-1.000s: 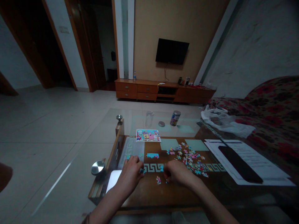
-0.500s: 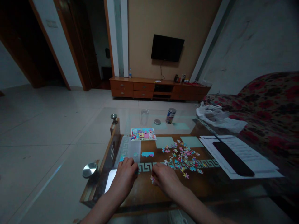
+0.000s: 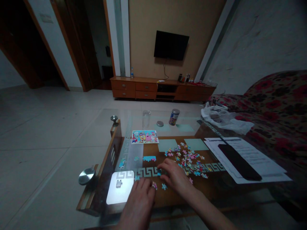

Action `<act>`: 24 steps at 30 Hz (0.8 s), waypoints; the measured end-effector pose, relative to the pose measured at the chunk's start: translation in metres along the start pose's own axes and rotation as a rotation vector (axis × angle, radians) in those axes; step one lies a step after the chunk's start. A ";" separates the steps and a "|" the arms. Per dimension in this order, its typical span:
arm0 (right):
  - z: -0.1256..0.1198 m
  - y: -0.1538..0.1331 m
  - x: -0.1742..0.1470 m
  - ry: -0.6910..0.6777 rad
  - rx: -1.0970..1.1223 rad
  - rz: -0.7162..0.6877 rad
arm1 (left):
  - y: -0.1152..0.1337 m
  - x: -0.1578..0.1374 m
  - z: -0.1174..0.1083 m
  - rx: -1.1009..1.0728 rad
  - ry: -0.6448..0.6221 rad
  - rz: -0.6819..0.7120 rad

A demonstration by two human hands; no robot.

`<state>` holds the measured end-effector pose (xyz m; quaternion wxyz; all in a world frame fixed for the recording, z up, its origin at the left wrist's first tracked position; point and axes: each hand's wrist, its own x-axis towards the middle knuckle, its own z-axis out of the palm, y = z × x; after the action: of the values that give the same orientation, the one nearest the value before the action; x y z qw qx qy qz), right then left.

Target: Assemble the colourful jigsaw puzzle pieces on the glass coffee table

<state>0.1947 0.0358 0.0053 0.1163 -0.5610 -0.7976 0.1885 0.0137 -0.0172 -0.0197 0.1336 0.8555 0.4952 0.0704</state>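
Note:
My left hand (image 3: 142, 199) is low over the glass table, its fingers curled and closed at a pink puzzle piece (image 3: 154, 185). To its right, my right hand (image 3: 176, 175) has thumb and forefinger apart around a small blue puzzle piece (image 3: 159, 172), just above the glass. A light-blue piece (image 3: 164, 186) lies below that hand, and another (image 3: 137, 178) beside the left fingers. Beyond the hands is a joined blue-and-pink strip of pieces (image 3: 149, 158). The loose puzzle pile (image 3: 189, 156) spreads behind and right of my right hand, which hides part of it.
A cartoon picture card (image 3: 145, 137) lies farther back, near a clear cup (image 3: 146, 119), a round lid (image 3: 160, 123) and a printed tin (image 3: 174, 117). At left, one grey piece (image 3: 118, 183) rests on a white square (image 3: 112, 196). Papers (image 3: 271, 169) under a black phone-like object (image 3: 237, 161) lie right.
My left hand has moved right and nearer to me, uncovering the white square and grey piece. My right hand has risen away from the pink piece, with its fingers spread.

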 end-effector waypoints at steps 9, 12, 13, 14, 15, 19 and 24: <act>0.007 0.009 -0.003 -0.074 -0.020 -0.108 | 0.005 -0.018 0.099 -0.035 0.531 0.083; 0.007 0.009 -0.002 -0.085 -0.044 -0.136 | 0.007 -0.018 0.103 0.023 0.589 0.139; 0.007 0.008 -0.002 -0.078 -0.041 -0.145 | 0.007 -0.017 0.097 0.041 0.577 0.145; 0.007 0.008 -0.003 -0.064 -0.036 -0.149 | 0.007 -0.017 0.086 0.056 0.550 0.147; 0.008 0.008 -0.003 -0.047 -0.031 -0.149 | 0.006 -0.017 0.071 0.074 0.489 0.146; 0.010 0.009 -0.004 0.007 -0.036 -0.121 | -0.018 -0.015 -0.010 0.070 0.073 -0.039; 0.012 0.012 -0.003 0.023 -0.042 -0.142 | -0.070 -0.017 -0.061 0.094 -0.025 -0.361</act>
<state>0.2016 0.0351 -0.0103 0.1267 -0.5073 -0.8379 0.1565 -0.0682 0.0113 0.0176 0.1104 0.7588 0.6418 0.0113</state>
